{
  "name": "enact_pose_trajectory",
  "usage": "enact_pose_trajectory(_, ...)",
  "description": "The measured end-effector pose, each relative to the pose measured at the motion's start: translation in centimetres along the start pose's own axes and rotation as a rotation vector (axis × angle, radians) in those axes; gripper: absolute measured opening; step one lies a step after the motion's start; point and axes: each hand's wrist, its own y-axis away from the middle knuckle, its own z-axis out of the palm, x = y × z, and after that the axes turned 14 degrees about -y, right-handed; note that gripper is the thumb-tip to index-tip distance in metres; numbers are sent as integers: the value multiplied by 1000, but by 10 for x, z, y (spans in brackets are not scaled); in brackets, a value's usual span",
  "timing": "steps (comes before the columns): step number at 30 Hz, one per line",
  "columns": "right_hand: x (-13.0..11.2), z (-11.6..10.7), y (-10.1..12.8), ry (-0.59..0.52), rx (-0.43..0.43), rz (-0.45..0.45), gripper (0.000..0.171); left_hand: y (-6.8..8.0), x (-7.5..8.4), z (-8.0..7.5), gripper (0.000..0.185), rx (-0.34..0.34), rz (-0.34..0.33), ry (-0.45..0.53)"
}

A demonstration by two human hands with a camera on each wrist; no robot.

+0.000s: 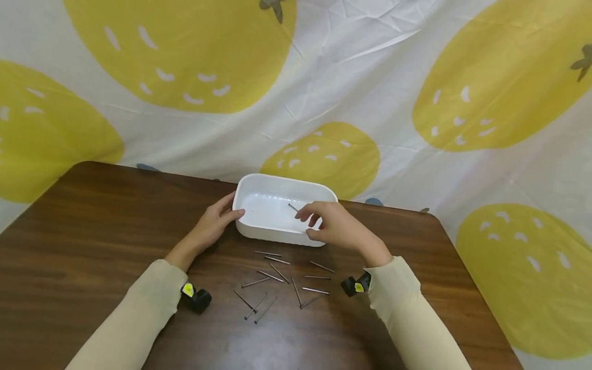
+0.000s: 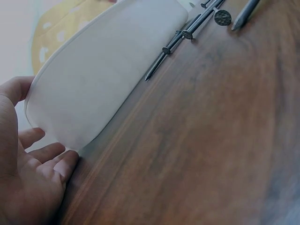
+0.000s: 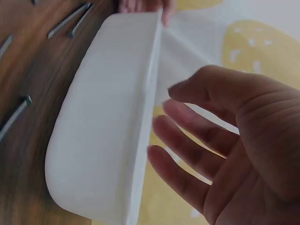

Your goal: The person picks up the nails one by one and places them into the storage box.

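Note:
A white plastic container (image 1: 282, 234) stands near the back of the wooden table. With the thumb over its rim and the fingers along the outside, my left hand (image 1: 215, 223) holds the container's left end; the left wrist view shows these fingers (image 2: 49, 154) against the wall. Above the container's right side is my right hand (image 1: 335, 226), its fingers loosely bent and parted. One nail (image 1: 293, 207) shows just beyond those fingertips, over the container's floor; whether it touches them I cannot tell. In the right wrist view nothing shows between thumb and fingers (image 3: 178, 173).
Several loose nails (image 1: 277, 272) lie scattered on the table (image 1: 185, 334) in front of the container, some crossing each other. Behind the table hangs a white cloth (image 1: 333, 92) with large yellow fruit prints. Each wrist carries a small black camera.

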Motion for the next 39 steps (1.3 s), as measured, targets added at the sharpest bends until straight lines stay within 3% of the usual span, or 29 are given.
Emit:
enact_pose_trajectory(7, -16, 6, 29, -10, 17, 3, 31, -2, 0, -2, 68, -2, -5, -2)
enact_pose_trajectory(15, -30, 22, 48, -35, -7, -37, 31, 9, -5, -5, 69, 12, -11, -17)
enact_pose_trajectory(23, -23, 17, 55, -95, 7, 47, 26, 17, -9, -7, 69, 14, -11, -8)
enact_pose_trajectory(31, -9, 20, 58, -63, -44, 143, 26, 19, -6, -10, 69, 8, 0, -9)
enact_pose_trajectory(39, -1, 31, 56, 8, -40, 121, 28, 21, -5, -9, 70, 0, -3, -5)
